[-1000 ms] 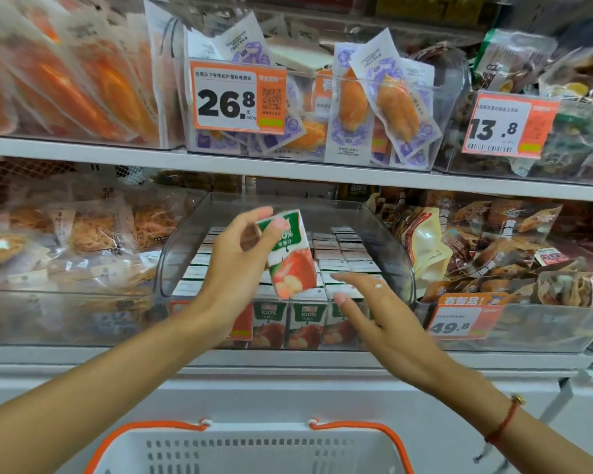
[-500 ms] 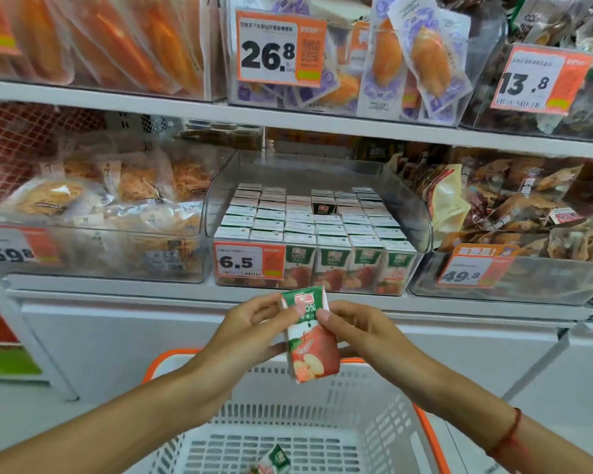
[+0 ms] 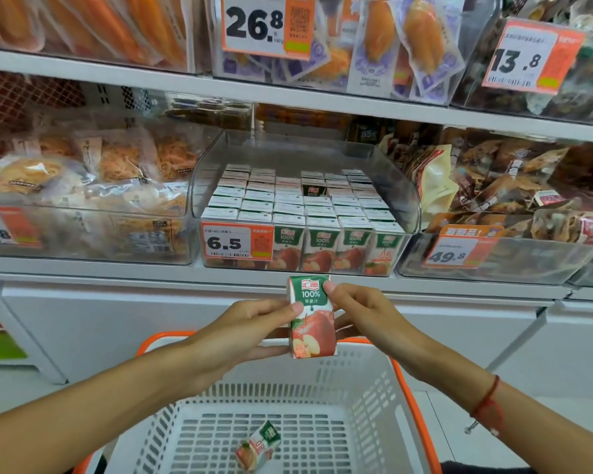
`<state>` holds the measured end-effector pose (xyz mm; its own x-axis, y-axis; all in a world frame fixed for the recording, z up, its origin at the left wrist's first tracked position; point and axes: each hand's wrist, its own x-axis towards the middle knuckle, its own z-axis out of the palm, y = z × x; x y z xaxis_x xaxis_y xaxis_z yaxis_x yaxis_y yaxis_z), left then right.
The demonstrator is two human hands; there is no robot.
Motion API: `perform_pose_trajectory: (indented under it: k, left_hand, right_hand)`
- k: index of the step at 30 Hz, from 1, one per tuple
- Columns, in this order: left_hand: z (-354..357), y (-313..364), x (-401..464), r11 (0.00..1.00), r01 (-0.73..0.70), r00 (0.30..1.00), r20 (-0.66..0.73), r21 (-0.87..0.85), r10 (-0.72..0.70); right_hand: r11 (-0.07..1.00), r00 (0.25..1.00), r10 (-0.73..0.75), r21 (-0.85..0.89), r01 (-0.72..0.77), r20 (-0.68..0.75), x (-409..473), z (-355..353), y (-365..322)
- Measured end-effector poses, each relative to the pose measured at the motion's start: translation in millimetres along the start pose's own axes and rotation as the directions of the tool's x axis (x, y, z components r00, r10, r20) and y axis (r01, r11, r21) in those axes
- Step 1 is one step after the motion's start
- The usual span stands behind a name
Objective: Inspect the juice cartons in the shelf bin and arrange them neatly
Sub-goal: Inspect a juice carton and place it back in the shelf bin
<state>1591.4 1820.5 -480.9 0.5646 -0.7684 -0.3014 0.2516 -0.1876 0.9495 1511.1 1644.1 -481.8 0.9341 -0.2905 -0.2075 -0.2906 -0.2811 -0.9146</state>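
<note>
Both hands, left (image 3: 250, 331) and right (image 3: 360, 314), are now pinching one carton (image 3: 311, 318), turned upright over the basket (image 3: 415, 398) since lifting it from the bin (image 3: 396, 186), suggesting inspection.

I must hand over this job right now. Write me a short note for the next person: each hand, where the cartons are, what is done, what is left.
Left hand and right hand both grip one juice carton, upright, front label facing you, above the basket.
A second carton lies tilted on the basket floor.
The shelf bin holds neat rows, with one gap near the back.
Done: one carton taken out and in inspection.
Left: finish checking, decide on both loose cartons, close the gap.
</note>
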Motion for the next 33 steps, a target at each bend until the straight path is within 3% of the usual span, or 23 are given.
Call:
perform_pose_trajectory:
  k: [14,21,25,30,33]
  left_hand:
    - [-10,-5,6,1.000,0.005,0.997,-0.076,0.023,-0.003]
    - [-15,-7,10,0.996,-0.036,0.972,-0.230,0.076,0.053]
    - [-15,-11,11,0.994,-0.071,0.937,-0.335,0.084,0.096]
    - [-5,-9,10,0.992,-0.106,0.935,-0.333,0.064,0.121]
    - [-3,-8,12,0.986,-0.128,0.900,-0.405,0.109,0.162]
  right_hand:
    - [0.988,0.984,-0.021,0.156,-0.007,0.175,-6,3,2]
    - [0.987,0.998,-0.046,0.155,0.039,0.040,-2,8,2]
    - [0.997,0.994,-0.079,-0.006,0.079,-0.073,-2,16,5]
    - [0.966,0.962,-0.230,-0.151,0.208,-0.145,-5,22,8]
    - [0.934,0.934,-0.329,-0.198,0.299,-0.139,-6,25,11]
